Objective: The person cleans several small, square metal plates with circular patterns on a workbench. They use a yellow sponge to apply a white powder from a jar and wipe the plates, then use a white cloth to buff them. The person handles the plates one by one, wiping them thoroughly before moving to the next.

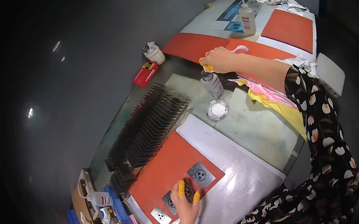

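"Orange mat (155, 177) first: what lies on it?"

"Four metal plates (160, 216), counted along its near right side, each with a round dark mark of three dots facing up. They look nearly square, so I can't pick a long axis, but the row slants from lower left to upper right."

"And the left hand (188, 208)?"

"Over the second plate from the top of that row. Its thumb and forefinger, both in yellow covers, stand apart across the plate; I can't tell whether they grip it."

"Where is there room to move?"

"The mat's orange surface runs broad from the row toward the rack (147, 131) of dark zigzag slats. On the other side, the plates sit near the mat's edge, and a white sheet (239, 174) spreads beyond it to the right."

"What about the right hand (222, 60)?"

"Its fingers are bent, just above the cap of one grey bottle (213, 86). The bottle stands upright, cap toward the hand. Contact and grip I can't tell."

"Anything near it?"

"One foil-like dish (217, 110) with white stuff inside, just beside the bottle's base, and pink and yellow cloths (271, 100) below the forearm. One clear squeeze bottle (247, 20) stands farther off, spout pointing left."
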Demonstrator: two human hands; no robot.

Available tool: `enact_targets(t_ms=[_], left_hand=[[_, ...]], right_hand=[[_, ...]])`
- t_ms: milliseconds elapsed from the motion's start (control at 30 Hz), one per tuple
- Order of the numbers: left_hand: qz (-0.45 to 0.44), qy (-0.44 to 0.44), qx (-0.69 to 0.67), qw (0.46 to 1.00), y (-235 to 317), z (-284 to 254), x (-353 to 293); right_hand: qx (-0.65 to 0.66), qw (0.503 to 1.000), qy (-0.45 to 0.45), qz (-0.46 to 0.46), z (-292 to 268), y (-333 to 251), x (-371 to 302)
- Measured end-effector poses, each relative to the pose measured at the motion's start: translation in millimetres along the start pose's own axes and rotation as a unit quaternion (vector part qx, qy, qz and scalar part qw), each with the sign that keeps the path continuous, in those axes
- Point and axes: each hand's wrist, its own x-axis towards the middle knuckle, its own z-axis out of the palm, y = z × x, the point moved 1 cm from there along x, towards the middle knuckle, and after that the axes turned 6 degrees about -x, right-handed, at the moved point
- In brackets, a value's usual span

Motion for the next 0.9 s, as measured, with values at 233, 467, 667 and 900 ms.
enact_targets(t_ms=[233, 467, 667, 900], left_hand=[[-0.096, 0.157, 0.003, 0.983, -40.8, -37.1, -68.1], [-0.14, 0.502, 0.084, 0.849, -115.6, -156.9, -130.5], [-0.234, 0.593, -0.006, 0.771, -203.7, -223.0, -188.9], [-0.239, 0.548, -0.119, 0.793, -301.0, -241.6, -190.7]], right_hand=[[-0.085, 0.992, -0.018, -0.094, 22.0, -24.3, 35.1], [-0.06, 0.994, -0.011, -0.086, 60.4, 24.1, 30.2], [-0.058, 0.994, -0.01, -0.088, 79.5, 14.0, 36.6], [0.084, 0.992, 0.09, 0.001, -14.7, -68.1, -20.4]])
